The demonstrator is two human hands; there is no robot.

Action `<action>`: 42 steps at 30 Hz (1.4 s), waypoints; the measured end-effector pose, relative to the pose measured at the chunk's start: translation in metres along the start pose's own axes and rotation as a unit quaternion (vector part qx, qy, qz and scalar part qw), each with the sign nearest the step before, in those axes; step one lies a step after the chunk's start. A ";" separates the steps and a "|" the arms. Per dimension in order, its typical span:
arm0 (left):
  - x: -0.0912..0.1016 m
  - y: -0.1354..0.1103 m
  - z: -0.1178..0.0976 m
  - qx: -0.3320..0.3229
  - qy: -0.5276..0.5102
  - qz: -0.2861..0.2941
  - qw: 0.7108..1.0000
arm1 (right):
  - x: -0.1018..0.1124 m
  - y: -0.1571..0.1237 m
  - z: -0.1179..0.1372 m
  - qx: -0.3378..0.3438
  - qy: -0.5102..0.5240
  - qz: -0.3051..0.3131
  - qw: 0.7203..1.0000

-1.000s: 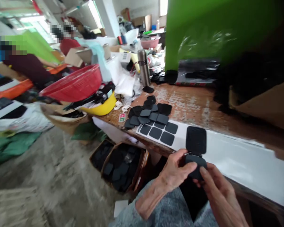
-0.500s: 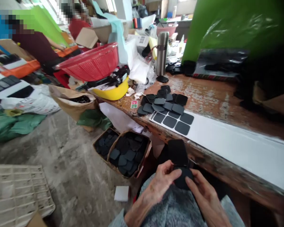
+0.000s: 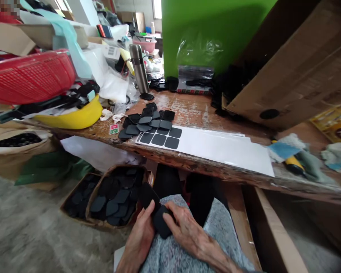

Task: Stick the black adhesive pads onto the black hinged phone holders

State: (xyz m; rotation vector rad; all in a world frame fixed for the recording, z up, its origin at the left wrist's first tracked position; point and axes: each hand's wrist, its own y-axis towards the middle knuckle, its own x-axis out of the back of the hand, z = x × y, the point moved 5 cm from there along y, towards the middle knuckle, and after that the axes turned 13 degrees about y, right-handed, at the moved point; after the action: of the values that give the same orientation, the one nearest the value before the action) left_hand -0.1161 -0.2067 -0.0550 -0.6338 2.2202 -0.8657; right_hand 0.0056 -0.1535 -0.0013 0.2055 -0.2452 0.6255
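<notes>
right now the left hand (image 3: 139,237) and right hand (image 3: 184,233) both grasp a pair of black pads (image 3: 160,220) over the lap. just past them sits a basket of loose pads (image 3: 98,186) below the table (image 3: 204,110) edge, and on top, a white sheet (image 3: 213,146) with black squares meets a pile of pads (image 3: 144,123), a steel flask (image 3: 138,74) beyond.

A steel vacuum flask (image 3: 138,68) stands on the worn wooden workbench (image 3: 193,108), beyond a red plastic basket (image 3: 28,77) and what looks like a yellow hard hat (image 3: 74,117), with a green panel (image 3: 204,34) behind and a tilted cardboard box (image 3: 290,68) to the right.
</notes>
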 end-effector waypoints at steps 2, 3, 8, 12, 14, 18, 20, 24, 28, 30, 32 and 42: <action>0.001 0.000 0.004 0.004 0.014 0.000 1.000 | -0.005 0.001 0.000 -0.011 -0.008 0.023 1.000; 0.001 0.001 0.006 0.010 0.021 0.001 1.000 | -0.007 0.002 0.000 -0.023 -0.013 0.035 0.999; 0.003 0.006 0.010 0.010 0.041 -0.024 0.999 | -0.004 0.001 0.005 -0.100 -0.055 0.071 0.991; 0.002 0.008 0.009 -0.013 0.047 -0.037 0.998 | 0.000 -0.008 0.008 -0.084 -0.065 0.077 0.991; 0.000 0.009 0.008 -0.007 0.050 -0.044 0.998 | -0.002 -0.011 0.004 -0.070 -0.073 0.083 0.991; -0.005 0.014 0.010 0.004 0.065 -0.036 0.997 | -0.003 -0.012 -0.009 -0.093 -0.061 0.072 0.991; -0.008 0.017 0.011 0.004 0.071 -0.022 0.997 | -0.002 -0.011 -0.013 -0.113 -0.053 0.062 0.990; -0.008 0.019 0.014 -0.005 0.082 -0.006 0.997 | 0.000 -0.011 -0.018 -0.152 -0.046 0.060 0.986; -0.005 0.020 0.015 0.001 0.078 -0.021 0.997 | -0.003 -0.012 -0.025 -0.146 -0.051 0.085 0.984; -0.005 0.022 0.014 0.006 0.083 -0.025 0.996 | -0.003 -0.011 -0.027 -0.144 -0.052 0.087 0.984; -0.006 0.024 0.013 0.007 0.094 -0.022 0.995 | -0.001 -0.008 -0.027 -0.160 -0.045 0.081 0.983; -0.008 0.021 0.013 0.008 0.090 -0.041 0.995 | 0.001 -0.007 -0.021 -0.184 -0.030 0.091 0.978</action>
State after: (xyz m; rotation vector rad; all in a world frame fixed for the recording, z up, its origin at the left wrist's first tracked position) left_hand -0.1057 -0.1931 -0.0740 -0.6658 2.3581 -1.0167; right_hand 0.0141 -0.1527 -0.0217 -0.1564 -0.4351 0.7434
